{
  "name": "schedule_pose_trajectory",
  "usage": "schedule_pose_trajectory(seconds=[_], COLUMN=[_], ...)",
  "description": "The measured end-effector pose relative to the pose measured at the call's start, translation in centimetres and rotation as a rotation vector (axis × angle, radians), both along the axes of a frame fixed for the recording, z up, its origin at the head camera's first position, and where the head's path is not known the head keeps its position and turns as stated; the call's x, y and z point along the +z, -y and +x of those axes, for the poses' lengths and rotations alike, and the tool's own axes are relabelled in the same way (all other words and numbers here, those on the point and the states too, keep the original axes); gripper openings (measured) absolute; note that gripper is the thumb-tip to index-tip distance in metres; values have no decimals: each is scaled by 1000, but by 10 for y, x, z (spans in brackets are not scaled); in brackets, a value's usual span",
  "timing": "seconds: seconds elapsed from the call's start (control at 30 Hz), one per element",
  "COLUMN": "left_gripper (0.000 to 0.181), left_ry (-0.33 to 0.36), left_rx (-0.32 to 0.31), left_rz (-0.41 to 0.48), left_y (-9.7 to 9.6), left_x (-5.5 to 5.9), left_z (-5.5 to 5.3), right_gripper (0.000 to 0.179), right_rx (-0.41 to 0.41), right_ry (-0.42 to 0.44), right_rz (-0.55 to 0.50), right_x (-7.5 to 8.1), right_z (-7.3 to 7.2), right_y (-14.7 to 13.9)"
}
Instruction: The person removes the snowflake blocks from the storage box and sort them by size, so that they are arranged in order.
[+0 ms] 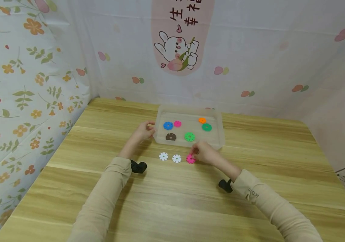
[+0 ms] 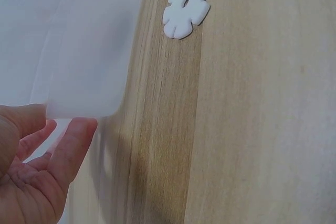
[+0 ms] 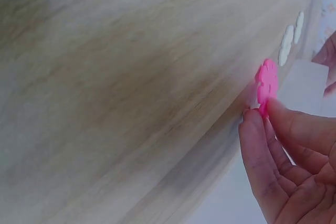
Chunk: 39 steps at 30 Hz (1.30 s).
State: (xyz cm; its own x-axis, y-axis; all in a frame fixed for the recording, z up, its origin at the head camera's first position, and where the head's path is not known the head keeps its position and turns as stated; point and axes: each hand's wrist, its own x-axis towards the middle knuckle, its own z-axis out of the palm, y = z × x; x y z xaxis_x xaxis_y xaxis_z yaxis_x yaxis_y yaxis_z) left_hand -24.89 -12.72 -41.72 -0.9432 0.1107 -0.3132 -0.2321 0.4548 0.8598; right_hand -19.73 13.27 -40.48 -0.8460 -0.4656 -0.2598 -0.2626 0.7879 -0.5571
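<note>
My right hand (image 1: 203,152) pinches a pink notched disc (image 1: 191,159) by its edge between thumb and fingers, low over the table in front of the tray. In the right wrist view the pink disc (image 3: 268,83) is tilted, its near edge between the fingertips. Two white notched discs (image 1: 163,156) (image 1: 176,158) lie in a row to its left. At the left end of the translucent plastic tray (image 1: 202,143), my left hand (image 1: 145,130) grips the wall, thumb above and fingers below the rim in the left wrist view.
Inside the tray lie several notched discs: a blue disc (image 1: 168,125), a small pink one, a brown disc (image 1: 170,136), a light green disc (image 1: 189,136), a dark green disc (image 1: 207,127) and an orange disc (image 1: 202,120). A patterned cloth (image 1: 124,50) hangs behind the wooden table (image 1: 166,205).
</note>
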Motion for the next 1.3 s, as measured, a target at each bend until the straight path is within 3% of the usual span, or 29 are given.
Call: schedule_pose_trajectory(seconds=[0.27,0.5,0.83,1.13,1.3], left_gripper=[43,43,43,41,42], left_ry=[7,5,19,-16,2], left_rx=[4,4,6,-9,5], left_rz=[11,17,8,-6,-6], left_y=[-2,-1,-2,2,-1], left_x=[1,-1,2,-6,0], left_z=[1,1,2,-3,1], right_gripper=[5,5,13,14,16], right_rx=[-12,-23,-34,-15,5], right_ry=[-62,-63,-36,-10,-44], right_rz=[49,54,14,-46,-53], right_x=[-1,-1,1,11,18], right_z=[2,3,1,-4,-9], right_y=[3,4,-1,-8,-12])
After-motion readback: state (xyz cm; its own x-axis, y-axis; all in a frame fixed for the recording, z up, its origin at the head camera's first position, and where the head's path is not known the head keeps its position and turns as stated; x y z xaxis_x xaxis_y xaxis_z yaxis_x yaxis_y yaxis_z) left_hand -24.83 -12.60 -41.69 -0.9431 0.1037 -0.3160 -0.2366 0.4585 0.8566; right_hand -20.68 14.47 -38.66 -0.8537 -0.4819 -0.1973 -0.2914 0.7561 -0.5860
